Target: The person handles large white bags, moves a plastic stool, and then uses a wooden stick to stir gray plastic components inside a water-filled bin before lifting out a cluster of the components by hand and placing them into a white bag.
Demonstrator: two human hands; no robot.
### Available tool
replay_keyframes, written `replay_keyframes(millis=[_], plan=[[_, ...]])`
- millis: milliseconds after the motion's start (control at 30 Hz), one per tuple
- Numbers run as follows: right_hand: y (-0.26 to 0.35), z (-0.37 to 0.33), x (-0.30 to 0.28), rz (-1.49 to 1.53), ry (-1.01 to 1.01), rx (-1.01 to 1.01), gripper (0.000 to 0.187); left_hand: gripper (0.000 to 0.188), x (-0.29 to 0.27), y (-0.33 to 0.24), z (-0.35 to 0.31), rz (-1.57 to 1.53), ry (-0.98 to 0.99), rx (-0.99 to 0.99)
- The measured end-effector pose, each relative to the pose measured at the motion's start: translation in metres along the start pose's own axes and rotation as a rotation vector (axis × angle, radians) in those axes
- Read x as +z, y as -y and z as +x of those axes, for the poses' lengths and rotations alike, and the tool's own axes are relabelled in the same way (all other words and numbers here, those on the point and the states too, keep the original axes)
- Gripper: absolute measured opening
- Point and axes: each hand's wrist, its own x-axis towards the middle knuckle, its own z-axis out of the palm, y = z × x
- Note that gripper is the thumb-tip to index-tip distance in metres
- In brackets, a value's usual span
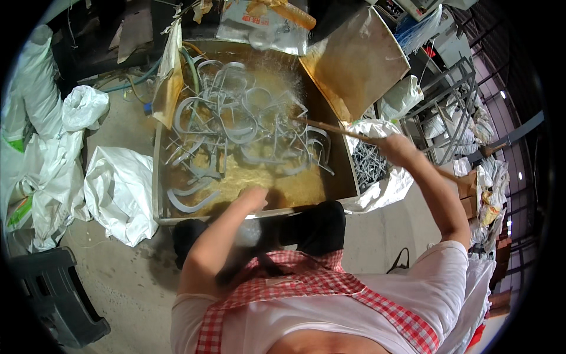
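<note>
A thin wooden stick (336, 128) is gripped in the closed right hand (398, 148), its far end angled out over a metal tank (157, 183) of yellowish-brown water (280, 192) — the tip is set among a tangle of curved grey pieces (190, 208), where splashing is seen toward the back. The left hand (253, 199) is held low at the tank's near edge, its fingers curled; whether anything is grasped in it cannot be told from this angle. The grey pieces are heaped mostly across the middle and left of the tank, with one large curve laid apart in the near left corner. Beside the tank's right wall, an open white sack (384, 192) is filled with slender grey pieces (368, 162); to its left, a crumpled white bag (119, 194) is set on the concrete floor (132, 274). A red-and-white checked apron (283, 277) is worn over a white shirt (265, 321).
</note>
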Motion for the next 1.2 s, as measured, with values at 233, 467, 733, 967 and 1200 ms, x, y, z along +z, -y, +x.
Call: replay_keyframes(millis=[233, 467, 733, 967, 1200], plan=[[-0.001, -0.058, -0.004, 0.195, 0.042, -0.192, 0.055, 0.027, 0.004, 0.003, 0.000, -0.005, 0.038, 0.011], [-0.004, -0.096, -0.031, 0.065, 0.055, -0.229, 0.061, 0.023, 0.005, -0.003, 0.006, -0.030, 0.028, -0.014], [-0.032, -0.154, -0.100, 0.319, -0.097, 0.107, 0.043, 0.024, 0.008, 0.003, 0.006, 0.022, 0.036, -0.007], [-0.062, -0.166, -0.083, 0.502, -0.234, 0.191, 0.048, 0.023, 0.011, 0.001, 0.005, -0.017, -0.015, 0.039], [-0.032, -0.097, -0.009, 0.525, -0.118, 0.101, 0.042, 0.025, 0.015, 0.003, 0.009, -0.028, 0.001, 0.035]])
